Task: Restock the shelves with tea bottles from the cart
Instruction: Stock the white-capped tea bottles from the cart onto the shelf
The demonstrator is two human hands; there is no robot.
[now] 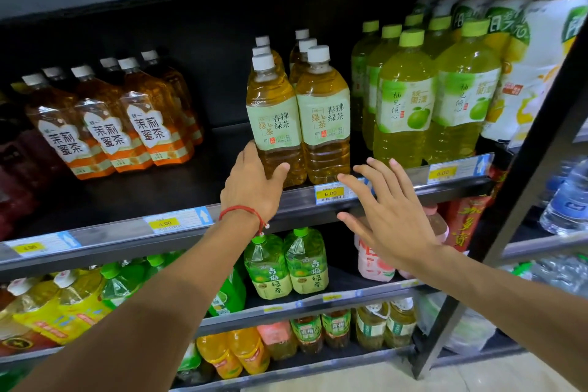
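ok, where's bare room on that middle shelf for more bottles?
Bare shelf board between the orange-label bottles and the white-cap green tea bottles, plus a strip before the orange-label ones. Crowded rightward: lime-cap bottles packed up to the frame post. The left hand holds the front-left green tea bottle.

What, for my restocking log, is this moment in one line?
left hand: grips front-left green tea bottle near its base | right hand: open, fingers spread, holding nothing | shelf: bottle upright at front edge
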